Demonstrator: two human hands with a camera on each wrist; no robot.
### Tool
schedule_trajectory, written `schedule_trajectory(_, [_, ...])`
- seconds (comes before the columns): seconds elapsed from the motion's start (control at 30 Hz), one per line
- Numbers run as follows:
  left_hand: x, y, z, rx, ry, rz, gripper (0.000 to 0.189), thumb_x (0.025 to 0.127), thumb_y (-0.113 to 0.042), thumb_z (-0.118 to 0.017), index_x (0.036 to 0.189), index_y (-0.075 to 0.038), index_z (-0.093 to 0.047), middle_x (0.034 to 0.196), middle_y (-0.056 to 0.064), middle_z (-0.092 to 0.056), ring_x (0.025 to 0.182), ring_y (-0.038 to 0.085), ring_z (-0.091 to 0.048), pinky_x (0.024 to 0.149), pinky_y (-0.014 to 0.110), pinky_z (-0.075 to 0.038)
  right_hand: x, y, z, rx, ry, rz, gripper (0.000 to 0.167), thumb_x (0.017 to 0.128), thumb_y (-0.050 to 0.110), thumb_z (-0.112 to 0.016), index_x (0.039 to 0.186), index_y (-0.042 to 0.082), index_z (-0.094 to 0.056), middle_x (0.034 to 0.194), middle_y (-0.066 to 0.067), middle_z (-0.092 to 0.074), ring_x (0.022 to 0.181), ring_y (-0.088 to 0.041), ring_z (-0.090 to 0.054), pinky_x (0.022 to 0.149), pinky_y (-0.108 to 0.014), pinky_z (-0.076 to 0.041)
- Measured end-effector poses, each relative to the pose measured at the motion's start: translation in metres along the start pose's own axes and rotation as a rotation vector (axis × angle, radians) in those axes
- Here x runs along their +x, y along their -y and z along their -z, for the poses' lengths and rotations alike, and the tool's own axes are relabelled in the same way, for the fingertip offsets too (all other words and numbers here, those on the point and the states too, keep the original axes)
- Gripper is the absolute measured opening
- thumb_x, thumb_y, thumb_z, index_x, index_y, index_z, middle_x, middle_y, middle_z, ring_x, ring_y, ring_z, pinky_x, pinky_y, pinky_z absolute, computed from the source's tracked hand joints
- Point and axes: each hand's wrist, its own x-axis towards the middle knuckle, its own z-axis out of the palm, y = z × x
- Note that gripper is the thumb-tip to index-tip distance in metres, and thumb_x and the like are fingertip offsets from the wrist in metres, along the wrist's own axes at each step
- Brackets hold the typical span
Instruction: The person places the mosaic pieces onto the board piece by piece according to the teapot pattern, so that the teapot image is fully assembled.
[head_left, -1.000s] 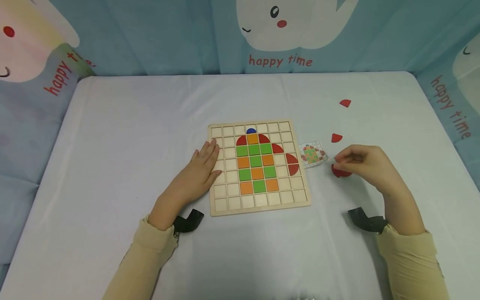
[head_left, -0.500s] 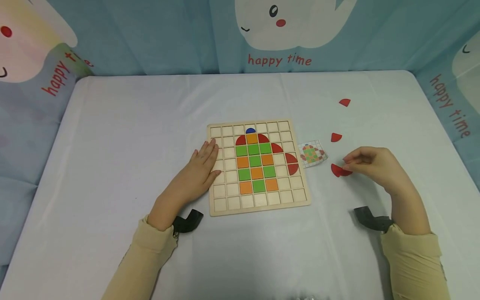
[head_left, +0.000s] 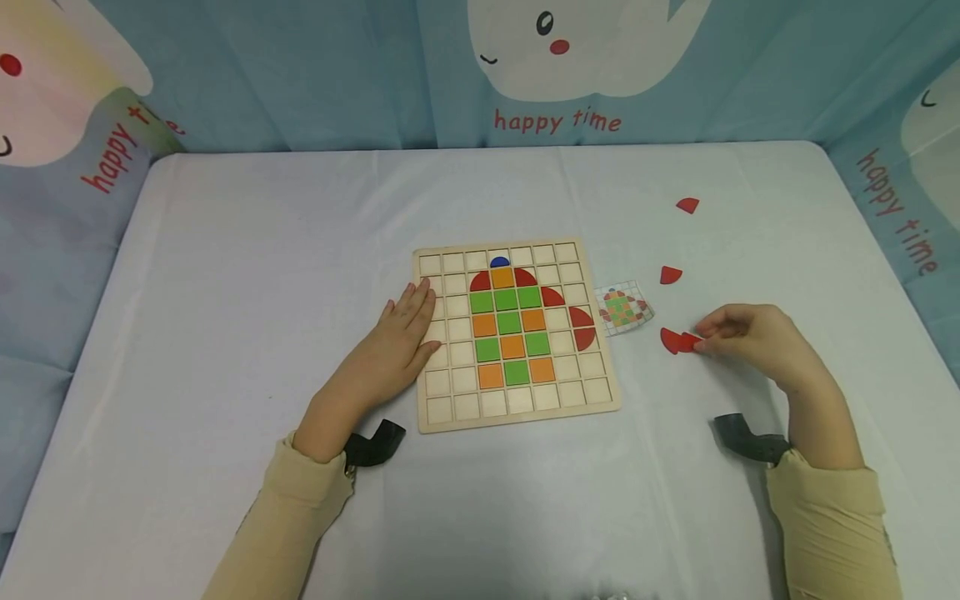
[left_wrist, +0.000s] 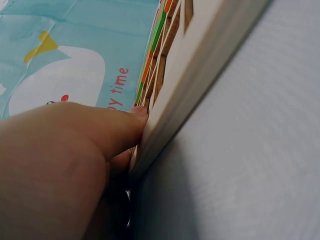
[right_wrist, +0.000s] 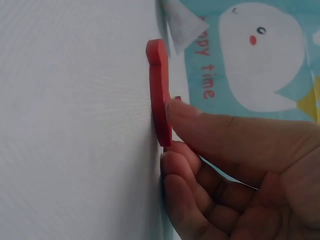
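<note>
My left hand [head_left: 382, 358] lies with straight fingers across the left side of a wooden grid board [head_left: 467, 408]. In the left wrist view its thumb [left_wrist: 120, 127] presses on the board's edge [left_wrist: 175, 107]. To the right of the board, my right hand [head_left: 765, 346] pinches the right end of a red quarter-circle tile [head_left: 688, 342] between thumb and fingers, low at the tabletop. Another red quarter-circle tile [head_left: 668, 341] touches it on the left. The right wrist view shows the thumb against the red tile [right_wrist: 159, 95] edge-on; the index fingertip is partly hidden.
Green and orange square tiles [head_left: 507, 322], red quarter tiles and a blue half-round tile [head_left: 499, 262] fill some board cells. A small pattern card [head_left: 624, 308] lies beside the board. Two loose red tiles [head_left: 671, 275] [head_left: 687, 205] lie farther back on the white table [head_left: 300, 250].
My right hand has shifted right and slightly toward me, and its fingertips now close on the right-hand red tile's end. The left hand stays on the board.
</note>
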Motion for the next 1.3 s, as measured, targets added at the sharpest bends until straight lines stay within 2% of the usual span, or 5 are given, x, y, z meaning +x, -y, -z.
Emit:
schedule_trajectory(0.2, [-0.0005, -0.0002, 0.0006, -0.003, -0.001, 0.001, 0.063, 0.1, -0.023, -0.044, 0.147, 0.007, -0.014, 0.156, 0.017, -0.004, 0.143, 0.031, -0.001, 0.114, 0.05, -0.007, 0.0005, 0.0037, -0.0033, -0.039, 0.009, 0.013, 0.034, 0.079, 0.019, -0.077, 0.103, -0.001, -0.066, 0.082, -0.005, -0.064, 0.073, -0.014, -0.056, 0.062, -0.02, -0.045])
schedule_trajectory(0.43, [-0.0009, 0.0006, 0.0004, 0.002, -0.006, 0.0, 0.063, 0.101, -0.022, -0.044, 0.147, 0.008, -0.014, 0.156, 0.018, -0.004, 0.143, 0.032, -0.001, 0.113, 0.05, -0.007, -0.0007, 0.0079, -0.0036, -0.042, 0.006, 0.048, 0.028, 0.079, 0.013, -0.076, 0.101, -0.002, -0.067, 0.082, -0.007, -0.064, 0.073, -0.014, -0.056, 0.061, -0.018, -0.046])
schedule_trajectory(0.77, [-0.0011, -0.0011, 0.0007, -0.003, -0.02, -0.007, 0.062, 0.1, -0.021, -0.045, 0.146, 0.009, -0.015, 0.156, 0.019, -0.006, 0.143, 0.034, -0.003, 0.113, 0.05, -0.008, -0.0018, 0.0077, -0.0044, -0.046, 0.012, 0.059, 0.022, 0.079, 0.014, -0.076, 0.095, 0.003, -0.065, 0.084, -0.006, -0.063, 0.079, -0.021, -0.057, 0.062, -0.02, -0.046])
schedule_trajectory(1.1, [-0.0007, -0.0012, 0.001, 0.0, -0.018, -0.003, 0.062, 0.1, -0.021, -0.045, 0.146, 0.009, -0.015, 0.156, 0.019, -0.006, 0.143, 0.033, -0.003, 0.113, 0.05, -0.008, -0.0052, 0.0038, -0.0024, -0.022, 0.007, 0.129, 0.017, 0.08, 0.012, -0.075, 0.091, 0.005, -0.064, 0.083, -0.006, -0.065, 0.073, -0.008, -0.058, 0.063, -0.014, -0.047])
schedule_trajectory(1.3, [-0.0008, -0.0011, 0.0012, 0.007, -0.007, 0.002, 0.063, 0.1, -0.022, -0.045, 0.147, 0.008, -0.015, 0.156, 0.019, -0.005, 0.143, 0.033, -0.002, 0.113, 0.05, -0.008, -0.0069, 0.0022, -0.0011, -0.012, -0.012, 0.149, 0.016, 0.082, 0.015, -0.075, 0.092, 0.006, -0.066, 0.083, -0.005, -0.066, 0.072, -0.006, -0.058, 0.063, -0.012, -0.045])
